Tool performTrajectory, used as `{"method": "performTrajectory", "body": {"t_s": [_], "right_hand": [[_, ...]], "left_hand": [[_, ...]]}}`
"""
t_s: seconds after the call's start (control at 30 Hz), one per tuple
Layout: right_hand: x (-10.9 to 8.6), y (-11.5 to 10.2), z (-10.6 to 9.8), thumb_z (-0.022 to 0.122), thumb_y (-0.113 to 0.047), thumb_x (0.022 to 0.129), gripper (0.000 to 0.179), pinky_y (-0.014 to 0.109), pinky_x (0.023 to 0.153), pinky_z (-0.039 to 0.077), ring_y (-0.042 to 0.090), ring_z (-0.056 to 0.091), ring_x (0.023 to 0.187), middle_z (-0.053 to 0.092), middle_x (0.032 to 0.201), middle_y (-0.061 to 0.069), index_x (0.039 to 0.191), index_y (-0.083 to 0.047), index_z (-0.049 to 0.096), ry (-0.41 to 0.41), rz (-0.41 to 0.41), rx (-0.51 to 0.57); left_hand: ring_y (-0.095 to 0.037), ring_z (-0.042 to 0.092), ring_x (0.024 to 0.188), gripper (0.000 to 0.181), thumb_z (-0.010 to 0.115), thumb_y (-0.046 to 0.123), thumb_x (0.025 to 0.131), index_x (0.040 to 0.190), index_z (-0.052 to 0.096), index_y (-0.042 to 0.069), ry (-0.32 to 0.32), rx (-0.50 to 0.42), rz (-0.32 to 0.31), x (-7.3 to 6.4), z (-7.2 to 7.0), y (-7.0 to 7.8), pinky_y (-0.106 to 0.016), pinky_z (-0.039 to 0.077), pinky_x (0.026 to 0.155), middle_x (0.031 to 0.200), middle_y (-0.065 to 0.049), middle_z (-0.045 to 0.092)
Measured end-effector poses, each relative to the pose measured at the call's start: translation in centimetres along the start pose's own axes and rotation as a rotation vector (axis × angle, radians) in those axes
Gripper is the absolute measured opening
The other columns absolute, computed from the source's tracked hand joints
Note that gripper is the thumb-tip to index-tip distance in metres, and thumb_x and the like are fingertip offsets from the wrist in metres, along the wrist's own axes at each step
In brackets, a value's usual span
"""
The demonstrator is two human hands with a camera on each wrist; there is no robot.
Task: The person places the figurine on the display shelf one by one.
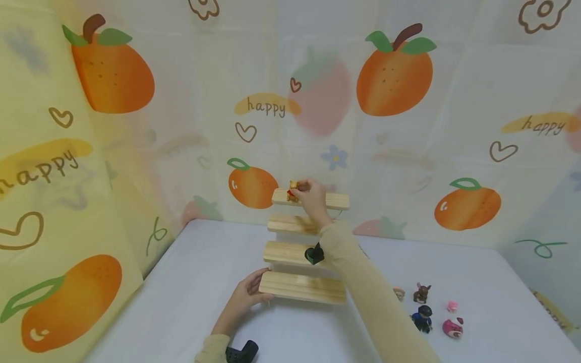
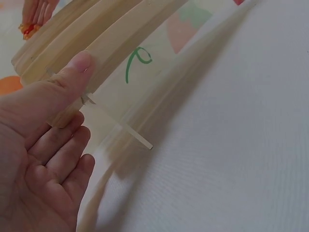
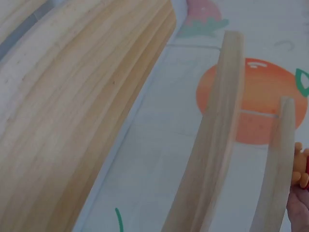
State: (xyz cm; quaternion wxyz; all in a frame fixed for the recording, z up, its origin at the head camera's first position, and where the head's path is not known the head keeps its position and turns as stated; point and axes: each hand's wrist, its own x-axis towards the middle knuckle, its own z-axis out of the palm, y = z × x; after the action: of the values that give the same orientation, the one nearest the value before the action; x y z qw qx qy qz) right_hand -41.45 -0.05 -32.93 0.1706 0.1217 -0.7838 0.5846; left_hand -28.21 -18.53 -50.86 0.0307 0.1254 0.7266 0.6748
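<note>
The toy (image 1: 292, 196) pinched by the right hand (image 1: 314, 197) may topple if the left hand (image 1: 245, 293), gripping the 4-board shelf (image 1: 302, 287), slips.

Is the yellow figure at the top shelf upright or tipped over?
Upright: the head view shows the yellow figure with its head above its red middle, pinched by the right hand.

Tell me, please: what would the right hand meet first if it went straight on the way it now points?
Beyond the small yellow toy it holds, the right hand would probably meet the patterned backdrop first, near the printed orange. The depth between the top shelf and the backdrop is unclear.
</note>
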Motion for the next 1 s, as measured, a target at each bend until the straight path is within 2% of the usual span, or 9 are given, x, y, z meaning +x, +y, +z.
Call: {"method": "performTrajectory", "body": {"t_s": [0.17, 0.4, 0.8, 1.0], "right_hand": [[0.1, -0.2, 0.2, 0.066, -0.003, 0.08, 0.018, 0.029, 0.069, 0.052, 0.026, 0.058, 0.085, 0.061, 0.092, 0.018, 0.092, 0.005, 0.056, -0.009, 0.043, -0.015], [0.0, -0.4, 0.7, 0.066, -0.002, 0.08, 0.02, 0.029, 0.071, 0.052, 0.026, 0.057, 0.089, 0.06, 0.095, 0.018, 0.097, 0.005, 0.057, -0.01, 0.115, 0.059], [0.2, -0.6, 1.6, 0.065, -0.002, 0.081, 0.018, 0.026, 0.067, 0.053, 0.026, 0.057, 0.086, 0.06, 0.093, 0.017, 0.095, 0.005, 0.057, -0.02, 0.149, 0.093], [0.3, -0.9, 1.6, 0.067, -0.008, 0.081, 0.024, 0.029, 0.073, 0.05, 0.025, 0.056, 0.092, 0.06, 0.098, 0.017, 0.099, 0.005, 0.057, -0.008, 0.185, 0.102]], "left_hand": [[-0.033, 0.043, 0.116, 0.074, 0.077, 0.012, 0.069, 0.13, 0.039, -0.005, 0.007, 0.014, -0.009, 0.1, 0.1, 0.1, -0.029, 0.039, 0.094, 0.13, -0.024, 0.041], [-0.038, 0.042, 0.115, 0.074, 0.076, 0.011, 0.069, 0.129, 0.038, -0.009, -0.002, 0.026, -0.012, -0.6, 0.8, 2.1, -0.034, 0.04, 0.094, 0.128, -0.028, 0.041], [-0.038, 0.042, 0.115, 0.074, 0.077, 0.013, 0.069, 0.128, 0.038, -0.01, 0.018, 0.035, -0.013, -0.9, 0.9, 2.4, -0.032, 0.04, 0.093, 0.127, -0.028, 0.041], [-0.037, 0.041, 0.116, 0.075, 0.077, 0.013, 0.068, 0.129, 0.038, -0.009, 0.008, 0.029, -0.015, -1.0, 0.5, 3.0, -0.032, 0.039, 0.094, 0.129, -0.028, 0.04]]}}
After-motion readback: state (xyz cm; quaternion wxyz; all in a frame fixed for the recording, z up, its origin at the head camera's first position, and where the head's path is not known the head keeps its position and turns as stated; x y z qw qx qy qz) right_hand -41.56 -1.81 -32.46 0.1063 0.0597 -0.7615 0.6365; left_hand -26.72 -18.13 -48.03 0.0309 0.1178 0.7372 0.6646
